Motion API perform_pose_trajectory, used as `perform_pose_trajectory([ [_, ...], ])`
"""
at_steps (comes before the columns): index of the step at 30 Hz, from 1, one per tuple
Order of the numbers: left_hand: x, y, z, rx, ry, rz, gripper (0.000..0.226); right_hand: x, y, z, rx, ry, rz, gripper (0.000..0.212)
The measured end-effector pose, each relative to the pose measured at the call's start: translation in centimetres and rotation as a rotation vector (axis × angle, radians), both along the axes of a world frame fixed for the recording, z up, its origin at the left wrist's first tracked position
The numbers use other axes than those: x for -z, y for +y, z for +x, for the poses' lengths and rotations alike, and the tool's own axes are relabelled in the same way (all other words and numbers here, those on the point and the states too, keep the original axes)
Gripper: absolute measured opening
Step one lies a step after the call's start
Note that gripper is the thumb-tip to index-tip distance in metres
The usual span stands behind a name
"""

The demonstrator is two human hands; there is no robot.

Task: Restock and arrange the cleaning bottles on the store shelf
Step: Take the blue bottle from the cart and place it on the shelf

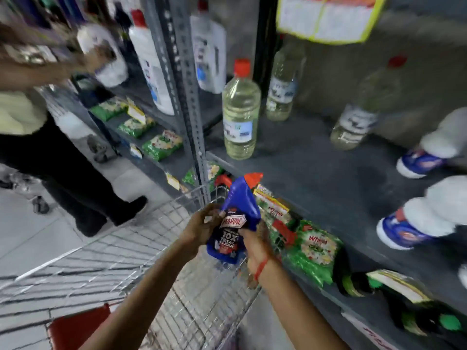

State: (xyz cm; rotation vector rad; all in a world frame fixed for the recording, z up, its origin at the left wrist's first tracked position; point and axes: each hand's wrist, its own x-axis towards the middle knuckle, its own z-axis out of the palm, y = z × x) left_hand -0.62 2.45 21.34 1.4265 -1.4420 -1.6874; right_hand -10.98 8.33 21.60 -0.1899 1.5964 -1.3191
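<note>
I hold a blue toilet-cleaner bottle (238,210) with a red angled cap over the wire cart. My left hand (202,224) grips its left side and my right hand (255,245) grips its lower right. The grey metal shelf (316,170) in front carries three clear bottles of pale yellow liquid: one with a red cap (240,117) near the front edge, one (283,79) behind it, and one (364,112) tilted further right. Two blue and white bottles (414,160) (409,226) stand at the shelf's right.
A wire shopping cart (161,248) with a red handle part sits below my arms. Green detergent packets (313,251) fill the lower shelf. White bottles (154,72) stand on the left shelf unit. Another person (50,137) in dark trousers stands at left, reaching toward that shelf.
</note>
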Motion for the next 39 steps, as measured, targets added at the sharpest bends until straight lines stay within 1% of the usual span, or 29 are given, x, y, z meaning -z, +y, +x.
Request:
perform_pose_trajectory([
  [3, -5.3, 0.4, -2.7, 0.034, 0.126, -0.102, 0.011, -3.6, 0.6, -2.7, 0.04, 0.232, -0.104, 0.043],
  [6, -9.0, 1.8, -5.8, 0.098, 0.206, -0.187, 0.013, -7.2, 2.5, -6.1, 0.071, 0.359, -0.163, 0.041],
  [8, -11.2, 3.4, -8.1, 0.105, 0.256, -0.181, 0.021, -9.3, 4.7, -8.3, 0.121, 0.392, -0.21, 0.037],
  [10, -13.0, 5.4, -10.5, 0.166, 0.333, -0.211, 0.023, -11.3, 7.5, -10.5, 0.171, 0.433, -0.282, 0.035],
  [13, -15.0, 9.0, -13.9, 0.275, 0.384, -0.273, 0.018, -13.9, 12.6, -13.3, 0.204, 0.483, -0.353, 0.036],
  [15, -15.7, 11.5, -16.1, 0.362, 0.432, -0.269, 0.016, -15.1, 16.3, -15.1, 0.237, 0.525, -0.37, 0.038],
  [17, -16.1, 14.1, -18.4, 0.475, 0.462, -0.251, 0.017, -15.9, 20.3, -16.9, 0.286, 0.565, -0.37, 0.035],
  [22, -15.7, 21.1, -24.9, 0.695, 0.425, -0.278, 0.019, -15.6, 30.0, -22.0, 0.387, 0.683, -0.258, 0.03],
  [25, -14.4, 25.2, -28.8, 0.829, 0.377, -0.362, 0.021, -14.2, 34.9, -25.7, 0.413, 0.737, -0.182, 0.03],
  [27, -13.3, 27.5, -31.5, 0.869, 0.333, -0.432, 0.029, -13.4, 37.6, -28.2, 0.418, 0.737, -0.164, 0.034],
  [30, -11.9, 29.8, -35.5, 0.906, 0.261, -0.566, 0.037, -12.2, 39.7, -31.5, 0.415, 0.746, -0.127, 0.038],
  [33, -11.1, 31.3, -38.9, 0.966, 0.181, -0.643, 0.04, -10.7, 41.1, -34.3, 0.43, 0.771, -0.068, 0.038],
  [39, -9.2, 32.6, -43.1, 1.003, 0.127, -0.652, 0.043, -8.4, 42.4, -38.3, 0.432, 0.745, -0.048, 0.041],
])
